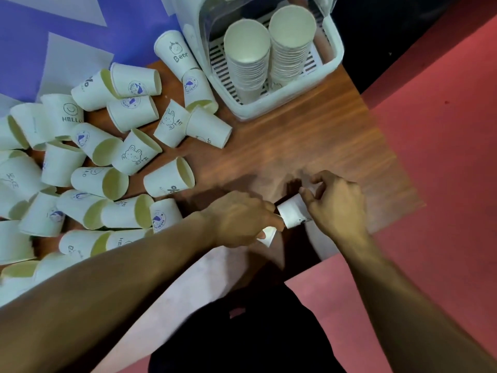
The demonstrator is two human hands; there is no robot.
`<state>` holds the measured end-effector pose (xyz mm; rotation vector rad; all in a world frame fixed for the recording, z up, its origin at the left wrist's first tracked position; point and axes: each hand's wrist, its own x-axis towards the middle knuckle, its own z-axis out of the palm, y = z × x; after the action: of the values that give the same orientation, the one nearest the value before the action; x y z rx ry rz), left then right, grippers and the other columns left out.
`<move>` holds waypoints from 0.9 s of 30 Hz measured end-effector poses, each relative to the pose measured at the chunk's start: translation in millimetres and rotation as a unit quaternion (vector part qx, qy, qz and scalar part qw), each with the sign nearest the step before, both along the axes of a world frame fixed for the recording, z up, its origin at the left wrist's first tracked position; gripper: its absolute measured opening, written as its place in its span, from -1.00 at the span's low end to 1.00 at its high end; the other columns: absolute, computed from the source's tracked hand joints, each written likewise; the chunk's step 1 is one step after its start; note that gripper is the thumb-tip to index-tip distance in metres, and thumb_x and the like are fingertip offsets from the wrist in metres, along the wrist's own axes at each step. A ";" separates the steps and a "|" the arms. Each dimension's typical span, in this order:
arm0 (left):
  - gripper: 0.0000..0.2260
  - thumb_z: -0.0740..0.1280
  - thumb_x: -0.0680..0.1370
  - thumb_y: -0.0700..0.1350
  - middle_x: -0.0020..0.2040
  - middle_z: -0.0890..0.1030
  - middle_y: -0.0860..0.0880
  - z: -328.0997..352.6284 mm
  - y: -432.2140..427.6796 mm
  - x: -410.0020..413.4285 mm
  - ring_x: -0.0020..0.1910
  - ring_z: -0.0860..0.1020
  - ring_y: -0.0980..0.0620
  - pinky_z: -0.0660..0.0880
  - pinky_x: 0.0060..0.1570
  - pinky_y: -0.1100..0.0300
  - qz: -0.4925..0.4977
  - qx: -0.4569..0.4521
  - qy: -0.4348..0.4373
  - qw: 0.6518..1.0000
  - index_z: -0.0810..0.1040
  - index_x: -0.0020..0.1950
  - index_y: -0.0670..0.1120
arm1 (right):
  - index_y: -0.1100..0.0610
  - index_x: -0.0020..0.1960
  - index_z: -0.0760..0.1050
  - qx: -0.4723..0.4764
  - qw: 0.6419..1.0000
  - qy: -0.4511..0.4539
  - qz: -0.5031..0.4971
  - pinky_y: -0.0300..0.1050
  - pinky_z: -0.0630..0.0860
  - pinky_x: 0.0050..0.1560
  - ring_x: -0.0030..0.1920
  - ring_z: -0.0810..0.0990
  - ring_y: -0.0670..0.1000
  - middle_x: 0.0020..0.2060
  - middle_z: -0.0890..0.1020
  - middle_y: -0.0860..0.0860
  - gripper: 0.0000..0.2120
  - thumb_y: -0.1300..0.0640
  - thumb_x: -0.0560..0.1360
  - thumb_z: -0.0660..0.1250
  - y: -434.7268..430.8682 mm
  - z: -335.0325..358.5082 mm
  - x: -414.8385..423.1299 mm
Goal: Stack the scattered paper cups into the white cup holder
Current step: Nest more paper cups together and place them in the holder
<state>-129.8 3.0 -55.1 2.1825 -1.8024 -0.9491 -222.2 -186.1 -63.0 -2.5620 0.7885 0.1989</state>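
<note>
Over the brown wooden table point(309, 135), the right hand point(336, 208) curls round a small white paper cup point(293, 215); the left hand point(242, 219) pinches a second cup point(267, 235), mostly hidden. Light, crushable stuff, I'd judge: hold the sidewall gently. The white plastic cup holder point(334, 53) stands well apart.

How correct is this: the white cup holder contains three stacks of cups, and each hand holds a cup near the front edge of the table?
Wrong in one detail: the head view shows two stacks in the white cup holder, not three. The rest stands: the left hand and right hand each hold a cup near the table's front edge.
</note>
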 end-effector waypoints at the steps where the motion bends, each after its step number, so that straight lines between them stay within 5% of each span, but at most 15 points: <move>1: -0.68 0.29 0.56 0.02 0.17 0.51 0.14 0.2 -1.5 -0.5 0.18 0.49 0.01 0.41 -0.09 0.13 -0.006 0.009 -0.009 1.000 0.41 0.30 0.24 | 0.00 0.08 0.54 0.000 1.000 0.007 -0.007 -0.07 0.52 -0.16 -0.11 0.63 0.20 -0.21 0.68 0.04 -0.71 -0.12 0.44 0.36 1.3 -4.0 -2.4; 13: -0.76 0.32 0.54 -0.03 0.00 0.55 0.10 -7.3 -2.2 -8.4 -0.04 0.54 0.05 0.33 -0.34 0.20 0.003 0.013 -0.101 0.995 0.46 0.20 0.15 | 0.08 0.22 0.48 -0.005 0.990 0.083 -0.112 0.00 0.50 -0.04 0.01 0.60 0.25 -0.03 0.64 0.17 -0.62 -0.08 0.48 0.35 10.1 -10.9 -13.1; 20: -0.84 0.19 0.61 0.07 0.12 0.56 0.11 7.5 0.6 5.5 0.04 0.55 -0.02 0.34 -0.22 0.15 0.145 0.006 -0.073 0.987 0.50 0.13 0.10 | 0.08 -0.10 0.61 0.050 0.973 0.125 -0.186 -0.14 0.40 -0.18 -0.09 0.59 0.18 -0.13 0.64 0.12 -0.70 -0.15 0.41 0.35 -4.2 -15.2 -10.4; 27: -0.81 0.24 0.58 0.12 -0.09 0.59 0.03 29.2 10.3 28.4 -0.14 0.58 -0.11 0.48 -0.27 0.06 0.255 -0.104 -0.094 0.957 0.55 0.02 0.06 | 0.01 -0.29 0.56 0.122 0.984 0.055 -0.116 -0.10 0.48 -0.25 -0.26 0.58 0.10 -0.38 0.61 -0.01 -0.80 -0.06 0.45 0.42 -20.2 27.0 6.7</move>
<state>-101.4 13.3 -26.0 2.4726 -1.2197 -0.4302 -215.5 -206.4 -35.9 -2.2261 1.0276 0.3418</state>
